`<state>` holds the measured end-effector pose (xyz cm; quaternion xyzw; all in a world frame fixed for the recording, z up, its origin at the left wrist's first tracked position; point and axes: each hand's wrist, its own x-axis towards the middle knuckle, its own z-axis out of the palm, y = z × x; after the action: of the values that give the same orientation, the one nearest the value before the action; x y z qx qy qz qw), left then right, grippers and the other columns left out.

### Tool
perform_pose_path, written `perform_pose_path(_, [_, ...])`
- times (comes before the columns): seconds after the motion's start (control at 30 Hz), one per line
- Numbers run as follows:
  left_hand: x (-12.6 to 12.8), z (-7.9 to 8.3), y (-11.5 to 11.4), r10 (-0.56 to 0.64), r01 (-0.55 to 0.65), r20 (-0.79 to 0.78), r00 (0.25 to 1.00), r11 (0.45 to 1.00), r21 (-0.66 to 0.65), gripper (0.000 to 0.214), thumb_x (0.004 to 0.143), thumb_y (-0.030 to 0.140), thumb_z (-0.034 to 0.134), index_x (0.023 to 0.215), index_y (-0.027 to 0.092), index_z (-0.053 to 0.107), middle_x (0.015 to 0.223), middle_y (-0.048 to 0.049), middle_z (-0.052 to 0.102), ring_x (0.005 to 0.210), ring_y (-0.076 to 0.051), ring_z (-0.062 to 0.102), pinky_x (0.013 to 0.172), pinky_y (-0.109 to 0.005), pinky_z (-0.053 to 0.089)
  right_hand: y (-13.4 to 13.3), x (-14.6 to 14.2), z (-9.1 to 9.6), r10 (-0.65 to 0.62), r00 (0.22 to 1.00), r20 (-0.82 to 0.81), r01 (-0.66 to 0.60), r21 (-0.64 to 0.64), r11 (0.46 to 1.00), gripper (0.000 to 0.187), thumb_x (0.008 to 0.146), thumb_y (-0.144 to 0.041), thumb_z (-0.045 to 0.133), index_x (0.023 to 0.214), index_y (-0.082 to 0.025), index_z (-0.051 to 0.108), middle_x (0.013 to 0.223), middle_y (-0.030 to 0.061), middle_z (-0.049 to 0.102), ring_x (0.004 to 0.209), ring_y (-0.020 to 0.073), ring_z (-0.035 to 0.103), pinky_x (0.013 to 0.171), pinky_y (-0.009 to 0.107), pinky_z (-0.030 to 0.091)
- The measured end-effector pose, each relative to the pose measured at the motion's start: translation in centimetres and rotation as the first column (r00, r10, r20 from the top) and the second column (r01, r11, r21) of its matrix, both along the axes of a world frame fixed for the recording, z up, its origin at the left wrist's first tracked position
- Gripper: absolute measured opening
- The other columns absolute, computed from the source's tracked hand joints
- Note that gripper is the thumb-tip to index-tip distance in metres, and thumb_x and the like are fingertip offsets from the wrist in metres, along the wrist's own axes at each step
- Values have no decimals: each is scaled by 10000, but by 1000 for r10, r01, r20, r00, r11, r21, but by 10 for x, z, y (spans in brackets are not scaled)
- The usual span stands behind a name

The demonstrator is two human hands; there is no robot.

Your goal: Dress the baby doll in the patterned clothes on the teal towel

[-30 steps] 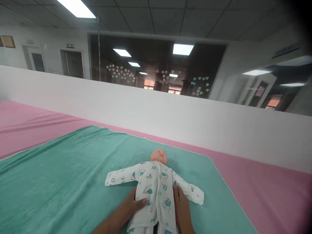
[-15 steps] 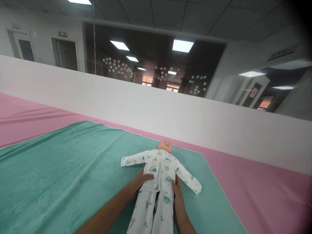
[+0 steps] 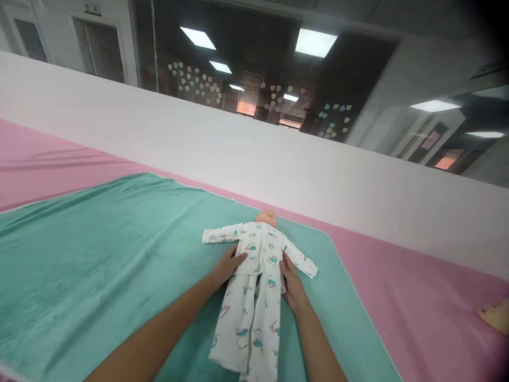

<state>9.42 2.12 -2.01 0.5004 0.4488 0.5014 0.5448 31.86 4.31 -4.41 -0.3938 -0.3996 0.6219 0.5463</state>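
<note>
A baby doll (image 3: 265, 216) lies on its back on a teal blanket (image 3: 119, 254), its head toward the white wall. It wears a white patterned jacket (image 3: 258, 239) buttoned down the front, with both sleeves spread outward. Below the jacket are matching white trousers (image 3: 234, 323), laid straight toward me. My left hand (image 3: 229, 265) grips the left side of the doll's waist, thumb on top of the jacket. On the opposite side, my right hand (image 3: 292, 281) holds the waist by the jacket's lower edge. The undersides of both hands are hidden.
Pink cloth (image 3: 382, 276) surrounds the blanket. A low white wall (image 3: 238, 148) runs along the far side, with glass (image 3: 270, 63) bearing heart stickers above it. A bare foot (image 3: 495, 315) shows at the right edge.
My view has tipped downward, so the doll sits higher in the picture and more of the trouser legs shows. Both hands stay at the doll's waist. The foot has come into view.
</note>
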Motion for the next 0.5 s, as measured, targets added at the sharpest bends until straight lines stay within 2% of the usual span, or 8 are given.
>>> perform_pose_path(0.07, [-13,0,-12,56,-49,-168,984,998,46,491,791,433,542,1223,203,511,1293,-77,524,1156,-260,508,960,-385,436,2,9,-2,17,998,-54,-17,-1,1000,518,710,-362,689,1194,-254,541,1306,17,520,1181,216,497,931,332,477])
perform_pose_path(0.13, [-34,1,-41,125,-96,-354,927,991,98,446,795,419,527,1180,193,543,1259,-80,550,1152,-260,511,946,-379,444,3,18,-3,-24,996,-84,23,-18,1000,431,678,-342,703,1071,-190,611,1144,69,632,1060,238,585,874,364,507])
perform_pose_path(0.2, [-61,-1,-90,259,-187,-503,824,964,190,393,842,425,452,1160,222,560,1205,-52,588,1078,-236,561,934,-384,448,2,27,-2,-150,985,-80,147,-39,988,318,636,-299,707,908,-147,640,960,92,686,921,249,641,800,392,534])
perform_pose_path(0.27, [-89,-9,-156,511,-342,-585,630,858,382,338,869,394,409,1122,248,580,1158,-27,609,1059,-213,563,966,-378,417,0,36,-2,-277,958,-73,275,-39,961,185,622,-254,676,755,-148,604,806,58,683,802,216,657,735,375,547])
perform_pose_path(0.33, [-113,-27,-228,700,-521,-585,411,706,479,293,865,366,415,1060,243,595,1123,-25,618,1067,-211,556,960,-365,418,0,44,2,-398,915,-61,397,-33,917,109,666,-252,609,676,-171,537,646,-14,622,623,141,619,620,311,542])
perform_pose_path(0.4, [-126,-56,-295,728,-683,-630,269,606,408,280,862,367,407,1035,241,588,1071,-27,634,1007,-214,587,897,-358,462,-4,48,13,-527,849,-27,527,-11,850,143,721,-257,536,617,-183,472,503,-72,488,443,81,476,448,225,449])
perform_pose_path(0.43, [-128,-74,-323,698,-734,-668,259,591,333,290,859,383,405,1037,234,580,1060,-35,638,986,-222,599,864,-360,481,-8,46,22,-578,816,-14,578,20,816,182,739,-249,516,588,-186,437,478,-81,434,414,69,411,396,202,379])
perform_pose_path(0.5, [-122,-113,-363,569,-778,-745,348,619,109,324,840,419,430,1057,222,566,1093,-53,627,962,-240,617,840,-386,498,-30,34,47,-643,766,-19,639,133,758,293,741,-226,531,526,-193,334,461,-88,318,416,60,323,379,196,292])
